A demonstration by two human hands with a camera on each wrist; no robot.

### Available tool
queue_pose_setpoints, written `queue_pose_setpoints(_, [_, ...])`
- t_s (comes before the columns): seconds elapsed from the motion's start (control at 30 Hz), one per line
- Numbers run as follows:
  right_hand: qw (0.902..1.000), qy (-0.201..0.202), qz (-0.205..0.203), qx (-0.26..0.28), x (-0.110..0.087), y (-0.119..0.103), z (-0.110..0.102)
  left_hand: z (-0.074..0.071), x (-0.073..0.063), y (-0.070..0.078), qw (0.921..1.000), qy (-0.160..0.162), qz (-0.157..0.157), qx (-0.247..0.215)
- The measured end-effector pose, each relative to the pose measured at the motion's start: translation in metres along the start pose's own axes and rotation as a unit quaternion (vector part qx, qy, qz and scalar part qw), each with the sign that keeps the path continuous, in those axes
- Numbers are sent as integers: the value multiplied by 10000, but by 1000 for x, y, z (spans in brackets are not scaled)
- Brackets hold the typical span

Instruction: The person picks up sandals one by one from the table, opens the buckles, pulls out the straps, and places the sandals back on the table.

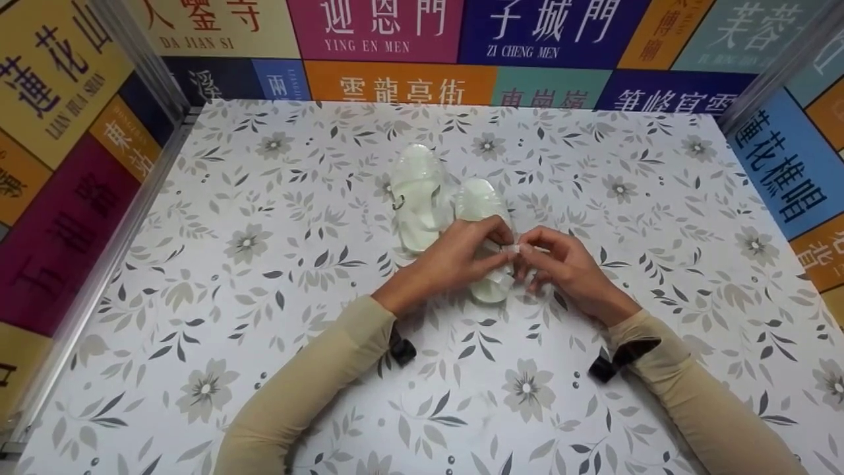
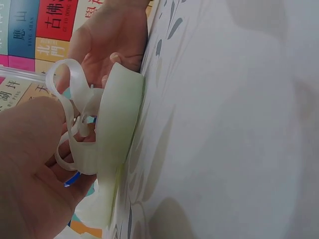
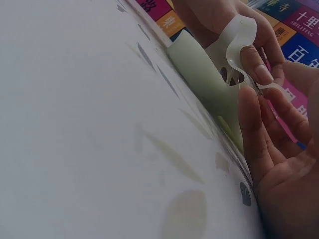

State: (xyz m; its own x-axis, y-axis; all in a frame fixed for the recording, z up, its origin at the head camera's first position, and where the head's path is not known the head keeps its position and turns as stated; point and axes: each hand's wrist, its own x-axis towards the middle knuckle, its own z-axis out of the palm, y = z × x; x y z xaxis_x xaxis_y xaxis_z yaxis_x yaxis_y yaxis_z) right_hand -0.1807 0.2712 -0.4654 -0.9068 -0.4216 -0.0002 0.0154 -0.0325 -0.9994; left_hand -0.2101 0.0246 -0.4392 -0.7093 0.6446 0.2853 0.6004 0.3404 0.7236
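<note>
Two pale green-white sandals lie side by side on the table in the head view. The right sandal (image 1: pixel 479 198) is partly covered by both hands. My left hand (image 1: pixel 469 251) reaches over it from the left and pinches its strap (image 3: pixel 238 42) near the buckle area. From the right, my right hand (image 1: pixel 564 264) pinches the thin strap end between thumb and fingers. The fingertips of both hands meet at the sandal's outer side. Looped straps (image 2: pixel 75 94) rise from the thick sole (image 2: pixel 121 99) in the left wrist view. The left sandal (image 1: pixel 419 178), with a small metal buckle, is untouched.
A white table (image 1: pixel 316 396) with a grey flower and leaf print lies under the sandals. Coloured panels (image 1: pixel 389 33) with large characters stand along its back and sides. A black wrist camera mount (image 1: pixel 402 349) sits at each sleeve cuff.
</note>
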Motion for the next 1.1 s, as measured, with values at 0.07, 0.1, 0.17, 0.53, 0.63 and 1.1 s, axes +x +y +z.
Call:
queue_pose_setpoints(0.07, [10000,34,3,-69,0,1,0,0,0,-1,10000,6,-9,-19])
queue_pose_setpoints(0.1, [10000,51,4,-77,0,1,0,1,0,-2,10000,13,-31,-25])
queue_pose_setpoints(0.17, [9999,107,14,-43,0,1,0,1,0,-2,9999,55,-143,7])
queue_pose_setpoints(0.53, [9989,409,-108,214,-2,0,1,-1,1,2,9987,160,-490,-20])
queue_pose_setpoints(0.63, [9988,424,-112,215,-1,1,0,-2,1,2,9992,115,-386,-82])
queue_pose_setpoints(1.1, [9988,455,-201,-33,3,2,1,-1,-1,0,9993,142,-31,-334])
